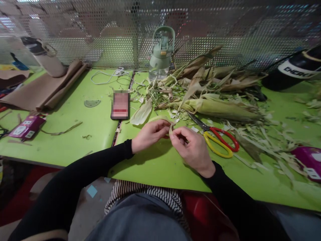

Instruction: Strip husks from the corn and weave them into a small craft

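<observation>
Both my hands meet over the green table (pixel 155 167) just in front of me. My left hand (pixel 149 134) is closed, pinching a pale strip of corn husk (pixel 171 128). My right hand (pixel 192 147) is closed too, its fingertips pinching the same husk strip from the other side. The strip runs up and away toward a pile of husks. Red and yellow scissors (pixel 217 138) lie right of my right hand. An unhusked corn cob (pixel 220 108) lies beyond them.
A heap of dry husks (pixel 208 75) covers the back right. A green water bottle (pixel 162 53) stands at the mesh wall, a phone (pixel 120 104) left of the husks. Brown paper (pixel 42 88), a white bottle (pixel 46 55) and a purple box (pixel 26 127) are left; another purple box (pixel 309 162) is right.
</observation>
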`<state>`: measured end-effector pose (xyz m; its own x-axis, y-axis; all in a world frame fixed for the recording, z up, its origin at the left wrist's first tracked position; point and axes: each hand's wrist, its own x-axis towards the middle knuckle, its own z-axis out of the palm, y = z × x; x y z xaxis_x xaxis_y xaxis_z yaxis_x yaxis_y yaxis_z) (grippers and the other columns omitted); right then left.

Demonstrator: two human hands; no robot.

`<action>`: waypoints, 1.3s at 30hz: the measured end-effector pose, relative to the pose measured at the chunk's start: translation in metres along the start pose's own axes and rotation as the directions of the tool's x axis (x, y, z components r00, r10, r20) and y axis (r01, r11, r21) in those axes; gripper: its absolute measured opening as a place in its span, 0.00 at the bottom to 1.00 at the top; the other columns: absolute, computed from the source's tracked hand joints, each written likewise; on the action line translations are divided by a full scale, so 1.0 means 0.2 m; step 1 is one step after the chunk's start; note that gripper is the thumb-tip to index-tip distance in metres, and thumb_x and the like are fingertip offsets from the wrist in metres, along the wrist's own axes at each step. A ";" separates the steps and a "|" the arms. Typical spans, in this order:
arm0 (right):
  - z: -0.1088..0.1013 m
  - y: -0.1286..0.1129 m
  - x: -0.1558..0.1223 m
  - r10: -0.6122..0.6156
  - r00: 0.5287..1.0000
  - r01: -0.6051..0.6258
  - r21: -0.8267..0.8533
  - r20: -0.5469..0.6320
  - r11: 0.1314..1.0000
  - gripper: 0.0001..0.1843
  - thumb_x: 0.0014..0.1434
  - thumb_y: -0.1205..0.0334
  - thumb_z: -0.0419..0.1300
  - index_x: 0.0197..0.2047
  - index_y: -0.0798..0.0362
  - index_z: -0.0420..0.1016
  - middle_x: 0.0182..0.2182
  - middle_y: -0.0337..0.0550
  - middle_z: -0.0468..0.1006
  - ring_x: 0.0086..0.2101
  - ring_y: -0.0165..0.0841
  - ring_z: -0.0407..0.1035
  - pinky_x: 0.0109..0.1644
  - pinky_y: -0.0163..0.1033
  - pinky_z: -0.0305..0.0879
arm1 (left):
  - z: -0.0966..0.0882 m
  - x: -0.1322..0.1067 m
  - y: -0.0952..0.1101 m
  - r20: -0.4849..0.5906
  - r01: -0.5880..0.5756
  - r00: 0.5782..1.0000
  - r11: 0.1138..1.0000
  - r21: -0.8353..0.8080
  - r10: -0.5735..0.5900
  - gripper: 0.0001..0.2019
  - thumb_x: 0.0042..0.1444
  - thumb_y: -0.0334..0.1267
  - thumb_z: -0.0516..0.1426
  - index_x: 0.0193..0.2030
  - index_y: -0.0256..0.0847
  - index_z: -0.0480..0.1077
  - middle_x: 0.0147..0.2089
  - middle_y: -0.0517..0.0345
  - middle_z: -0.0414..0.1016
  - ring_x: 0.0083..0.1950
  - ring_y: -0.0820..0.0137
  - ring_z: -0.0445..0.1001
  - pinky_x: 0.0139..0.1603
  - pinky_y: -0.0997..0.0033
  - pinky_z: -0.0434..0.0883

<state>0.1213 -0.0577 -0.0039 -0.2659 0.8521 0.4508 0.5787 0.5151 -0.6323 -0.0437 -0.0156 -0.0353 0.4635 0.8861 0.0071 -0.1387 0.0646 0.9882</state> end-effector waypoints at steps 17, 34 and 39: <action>0.06 0.00 -0.05 -0.111 0.982 0.113 -0.001 0.153 0.994 0.11 0.63 0.65 0.55 0.28 0.50 0.66 0.24 0.37 0.69 0.24 0.29 0.60 0.29 0.37 0.57 | 0.04 -0.07 0.05 -0.109 -0.107 0.981 0.910 0.400 0.164 0.08 0.64 0.39 0.57 0.38 0.37 0.73 0.35 0.55 0.79 0.35 0.72 0.74 0.39 0.73 0.70; 0.00 0.07 0.04 0.259 0.965 -0.254 0.400 0.044 0.881 0.14 0.63 0.51 0.62 0.30 0.51 0.73 0.26 0.38 0.76 0.26 0.30 0.69 0.31 0.37 0.69 | 0.06 -0.06 0.08 0.113 0.308 0.951 0.921 -0.239 -0.288 0.05 0.55 0.34 0.62 0.32 0.33 0.75 0.33 0.52 0.81 0.31 0.76 0.73 0.42 0.71 0.71; 0.00 0.11 0.03 0.331 0.938 -0.338 0.470 0.101 0.815 0.15 0.62 0.48 0.64 0.31 0.51 0.72 0.23 0.34 0.71 0.23 0.28 0.65 0.28 0.35 0.66 | 0.09 -0.08 0.05 0.107 0.322 0.947 0.890 -0.322 -0.304 0.06 0.55 0.36 0.63 0.35 0.34 0.78 0.35 0.52 0.81 0.35 0.74 0.75 0.48 0.68 0.72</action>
<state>0.1317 -0.0411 -0.0148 -0.1354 0.9794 0.1499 0.1993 0.1751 -0.9642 -0.0361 -0.0372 -0.0236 0.5747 0.7700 -0.2772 -0.2561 0.4909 0.8327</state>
